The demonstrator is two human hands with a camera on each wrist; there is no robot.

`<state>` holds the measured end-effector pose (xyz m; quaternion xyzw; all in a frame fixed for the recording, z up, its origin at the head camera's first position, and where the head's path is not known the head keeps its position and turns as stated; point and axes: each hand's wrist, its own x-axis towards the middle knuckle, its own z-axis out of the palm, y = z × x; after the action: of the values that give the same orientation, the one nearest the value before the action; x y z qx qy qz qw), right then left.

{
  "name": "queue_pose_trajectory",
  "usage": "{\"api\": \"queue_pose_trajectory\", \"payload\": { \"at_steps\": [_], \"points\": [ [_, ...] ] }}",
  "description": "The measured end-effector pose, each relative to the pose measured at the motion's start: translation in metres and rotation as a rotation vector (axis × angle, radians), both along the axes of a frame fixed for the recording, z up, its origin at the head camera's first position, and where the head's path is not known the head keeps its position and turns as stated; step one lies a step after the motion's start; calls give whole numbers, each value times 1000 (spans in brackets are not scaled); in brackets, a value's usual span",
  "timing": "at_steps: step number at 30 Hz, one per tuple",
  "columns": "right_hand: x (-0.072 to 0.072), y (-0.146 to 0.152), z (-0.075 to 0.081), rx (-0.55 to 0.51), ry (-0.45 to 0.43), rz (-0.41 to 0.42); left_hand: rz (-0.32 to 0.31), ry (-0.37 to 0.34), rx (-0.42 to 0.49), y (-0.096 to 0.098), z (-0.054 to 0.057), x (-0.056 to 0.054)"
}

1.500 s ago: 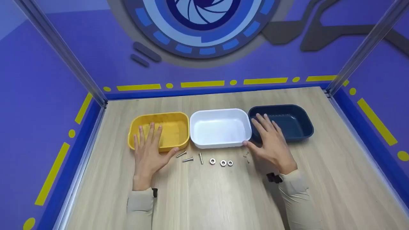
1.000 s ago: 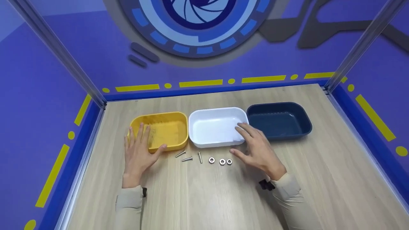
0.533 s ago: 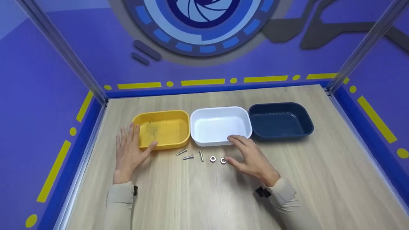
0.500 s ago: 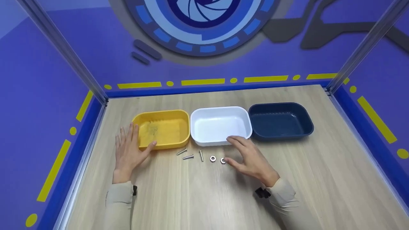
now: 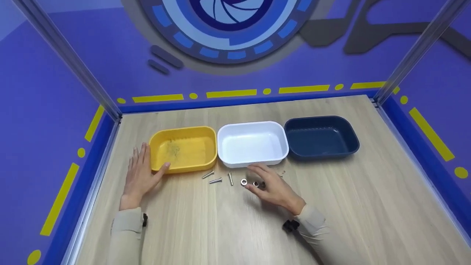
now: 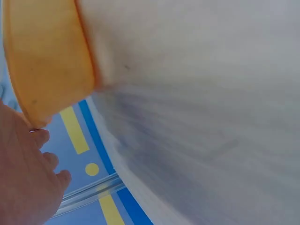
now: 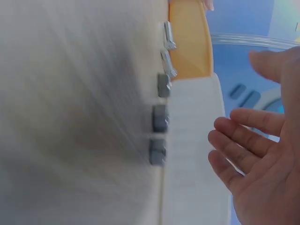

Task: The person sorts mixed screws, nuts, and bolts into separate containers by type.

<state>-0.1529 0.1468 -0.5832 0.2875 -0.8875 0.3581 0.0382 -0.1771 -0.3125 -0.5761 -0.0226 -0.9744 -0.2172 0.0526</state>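
My left hand (image 5: 138, 180) lies at the left end of the yellow bin (image 5: 211, 166), fingers straight along its outer side and thumb over the front rim. My right hand (image 5: 276, 189) hovers above three metal nuts (image 5: 244, 182), thumb and fingers spread apart with nothing between them. Left of the nuts lie three bolts (image 5: 230, 179), in front of the yellow and white bins. In the right wrist view the nuts (image 7: 160, 118) stand in a row beside the palm. A few tiny screws (image 5: 283, 172) show partly behind the right hand.
The white bin (image 5: 254, 163) stands in the middle of the row, touching the yellow bin and the dark blue bin (image 5: 323, 156) at right. A wooden table (image 5: 206, 232) carries everything. Blue panels (image 5: 48, 121) with metal corner posts enclose the left, back and right.
My left hand has slid left, from over the yellow bin to its left end. My right hand has moved left and nearer, from the dark blue bin to above the nuts.
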Motion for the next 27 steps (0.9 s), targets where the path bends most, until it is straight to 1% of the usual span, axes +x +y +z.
{"api": "queue_pose_trajectory", "payload": {
  "at_steps": [4, 8, 16, 19, 23, 27],
  "points": [
    [-6, -10, -6, -7, -22, 3, -24, -13, 8, -6, -1, -2],
    [-12, -18, -10, -7, -16, 20, -42, -14, 0, -10, -3, -5],
    [-19, -36, -12, 24, -53, 47, -47, -17, -13, -12, -6, -6],
    [-22, -42, -15, 30, -49, 59, -53, -15, -16, -11, -6, -7],
    [-23, -50, -16, 44, -49, 58, -62, -18, -16, -10, -5, -8],
    [-20, -58, -17, 73, -75, 44, -62, -33, -12, -12, -4, -5]
  ]
}}
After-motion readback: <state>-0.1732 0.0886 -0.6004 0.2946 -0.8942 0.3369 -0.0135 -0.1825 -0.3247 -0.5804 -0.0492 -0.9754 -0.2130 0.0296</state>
